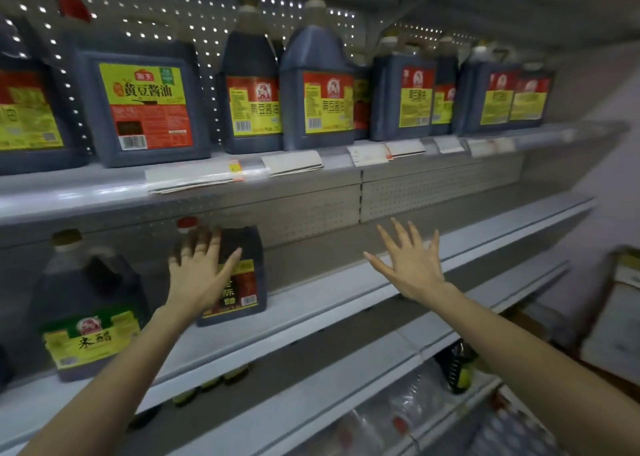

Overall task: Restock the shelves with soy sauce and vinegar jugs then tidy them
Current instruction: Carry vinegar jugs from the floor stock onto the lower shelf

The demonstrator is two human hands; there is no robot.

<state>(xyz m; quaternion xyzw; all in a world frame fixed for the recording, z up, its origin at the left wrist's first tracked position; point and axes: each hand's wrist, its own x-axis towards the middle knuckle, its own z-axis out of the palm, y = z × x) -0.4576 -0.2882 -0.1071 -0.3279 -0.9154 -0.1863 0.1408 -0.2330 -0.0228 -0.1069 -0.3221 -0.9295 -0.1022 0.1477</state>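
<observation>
Restocking is looking half done — soy sauce jugs [318, 85] are crowding above the vinegar jug [246, 282], whose own shelf [346, 294] is lying bare to its right. Both hands are spread open: the left hand [199, 272] touching that jug, the right hand [410, 265] off to its right, holding nothing.

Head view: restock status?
Done: upper shelf lined with soy sauce jugs; green-label vinegar jug stands on the middle shelf. In hand: open left hand on the red-capped vinegar jug, right hand free. Left: middle shelf's bare right stretch.
</observation>
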